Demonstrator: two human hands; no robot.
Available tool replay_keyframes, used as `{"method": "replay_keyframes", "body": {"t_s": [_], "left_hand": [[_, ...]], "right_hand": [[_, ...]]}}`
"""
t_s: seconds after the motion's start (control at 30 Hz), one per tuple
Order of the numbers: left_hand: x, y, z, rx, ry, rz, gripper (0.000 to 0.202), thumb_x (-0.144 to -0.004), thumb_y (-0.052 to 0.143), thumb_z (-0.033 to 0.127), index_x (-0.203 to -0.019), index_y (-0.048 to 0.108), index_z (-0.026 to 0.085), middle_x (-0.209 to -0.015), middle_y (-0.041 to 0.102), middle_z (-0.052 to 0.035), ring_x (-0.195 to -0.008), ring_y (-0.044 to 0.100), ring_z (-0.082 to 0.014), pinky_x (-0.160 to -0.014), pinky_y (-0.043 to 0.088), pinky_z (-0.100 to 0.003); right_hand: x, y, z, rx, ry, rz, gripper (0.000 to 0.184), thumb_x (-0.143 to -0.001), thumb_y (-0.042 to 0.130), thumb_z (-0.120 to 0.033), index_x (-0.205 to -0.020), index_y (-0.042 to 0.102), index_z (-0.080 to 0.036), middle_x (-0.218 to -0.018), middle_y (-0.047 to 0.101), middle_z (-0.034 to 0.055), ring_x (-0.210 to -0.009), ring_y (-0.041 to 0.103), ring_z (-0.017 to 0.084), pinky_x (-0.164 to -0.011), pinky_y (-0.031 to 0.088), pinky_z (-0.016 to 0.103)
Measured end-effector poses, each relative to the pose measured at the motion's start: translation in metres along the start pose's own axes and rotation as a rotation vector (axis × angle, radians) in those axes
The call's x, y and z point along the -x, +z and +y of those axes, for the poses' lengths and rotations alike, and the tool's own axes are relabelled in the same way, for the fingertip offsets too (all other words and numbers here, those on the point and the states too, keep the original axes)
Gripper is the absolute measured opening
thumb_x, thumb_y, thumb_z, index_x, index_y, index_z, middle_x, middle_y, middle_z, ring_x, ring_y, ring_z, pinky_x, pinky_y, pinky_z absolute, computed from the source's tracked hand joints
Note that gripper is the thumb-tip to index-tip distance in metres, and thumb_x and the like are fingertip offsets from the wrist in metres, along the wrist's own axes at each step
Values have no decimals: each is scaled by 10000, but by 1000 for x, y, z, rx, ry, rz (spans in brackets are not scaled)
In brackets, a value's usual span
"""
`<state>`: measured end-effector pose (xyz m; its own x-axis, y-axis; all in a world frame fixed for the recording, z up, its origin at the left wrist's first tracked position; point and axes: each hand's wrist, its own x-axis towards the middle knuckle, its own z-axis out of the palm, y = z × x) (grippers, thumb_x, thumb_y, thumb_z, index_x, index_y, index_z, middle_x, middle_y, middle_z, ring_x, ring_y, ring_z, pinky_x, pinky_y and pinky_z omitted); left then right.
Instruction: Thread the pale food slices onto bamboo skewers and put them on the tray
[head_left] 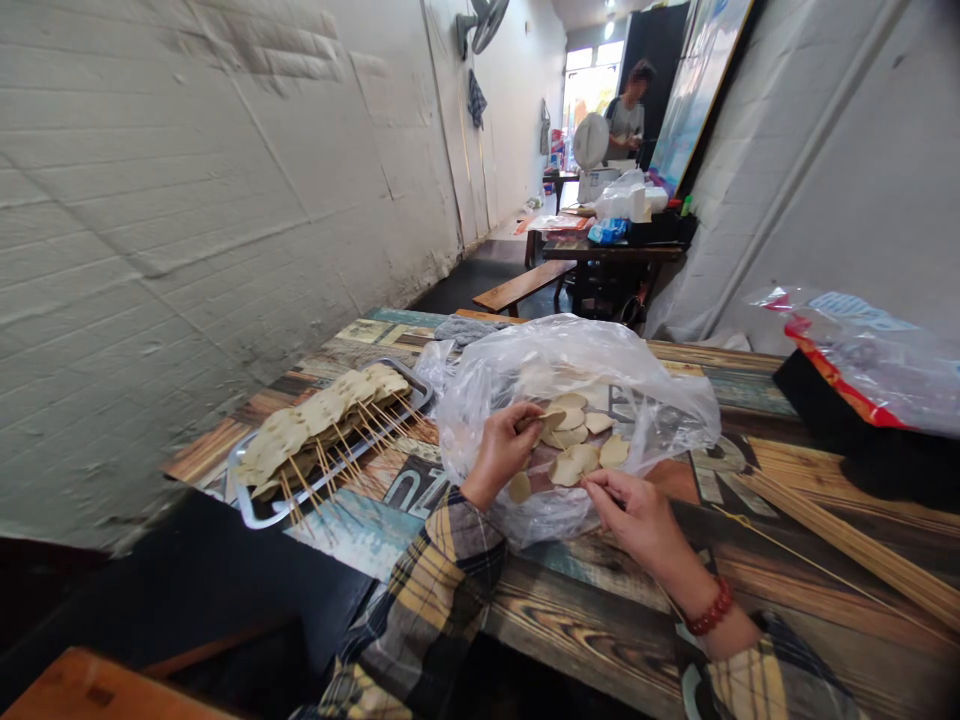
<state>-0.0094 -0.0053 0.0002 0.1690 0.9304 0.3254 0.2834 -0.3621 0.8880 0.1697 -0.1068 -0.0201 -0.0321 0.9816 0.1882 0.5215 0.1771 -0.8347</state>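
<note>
Thin, pale beige slices (574,462), roundish and with a smooth, matt surface, are seen in the open mouth of a bag (667,400) of clear, crumpled plastic. On the left, a shiny metal tray (259,518) with a rounded rim is filled by a long stack (326,415) of similar slices, wavy at the edges, from which thin wooden skewers (330,465) are pointed out over the rim. The tabletop (585,630) is covered by a pattern of wood planks and printed letters. On the right, a bundle (855,545) of straight, pale sticks is laid, with a thin yellow string (742,520) beside it.

The bag is placed well inside the near edge of the tabletop, and bare surface is left between the bag and the bundle. On the left, only a narrow space is kept between the bag and the tray. The near side of the bag is left low, so the slices can be reached freely.

By the left hand (504,448), a slice is pinched between thumb and fingers, above the other slices. By the right hand (637,520), a thin stick (669,600) is gripped, the fingers being closed together; the overlapping slices lie just at their tips. Whether these are pierced cannot be told.
</note>
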Motion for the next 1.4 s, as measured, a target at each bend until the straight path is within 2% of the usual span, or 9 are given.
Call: {"method": "replay_keyframes", "body": {"t_s": [0.33, 0.63, 0.83, 1.03, 1.4], "left_hand": [[1, 8, -6, 177, -107, -69, 110, -721, 660, 225, -806, 689, 161, -764, 657, -24, -698, 565, -142, -607, 418, -221], [3, 4, 5, 546, -393, -100, 277, -650, 752, 328, -775, 580, 150, -624, 513, 47, -493, 394, -45, -472, 284, -178], [4, 6, 5, 678, -468, -70, 303, -608, 784, 320, -756, 586, 145, -640, 527, 33, -515, 437, -52, -468, 302, -176], [4, 7, 4, 801, -509, -27, 296, -552, 810, 271, -697, 591, 133, -636, 538, 22, -541, 478, -64, -486, 343, -180], [5, 7, 6, 827, -557, -15, 274, -534, 786, 255, -695, 600, 135, -628, 549, 24, -546, 488, -74, -489, 351, -194]], "right_hand": [[-2, 1, 0, 24, 11, 23, 315, -916, 468, -380, -804, 688, -184, -552, 587, -18, -516, 541, 137, -529, 371, 241], [-1, 1, 5, 28, -19, 20, 350, -929, 461, -422, -857, 698, -175, -551, 584, -12, -502, 539, 141, -516, 387, 246], [-1, -1, 2, 15, -32, 42, 394, -917, 472, -469, -858, 714, -163, -549, 600, 0, -491, 546, 143, -501, 408, 243], [0, 1, 8, 25, -48, 45, 405, -922, 473, -473, -917, 729, -160, -553, 601, -3, -506, 563, 147, -517, 429, 242], [1, 1, 17, 31, -72, 36, 383, -925, 487, -447, -943, 745, -166, -578, 622, 9, -517, 567, 149, -537, 450, 249]]}}
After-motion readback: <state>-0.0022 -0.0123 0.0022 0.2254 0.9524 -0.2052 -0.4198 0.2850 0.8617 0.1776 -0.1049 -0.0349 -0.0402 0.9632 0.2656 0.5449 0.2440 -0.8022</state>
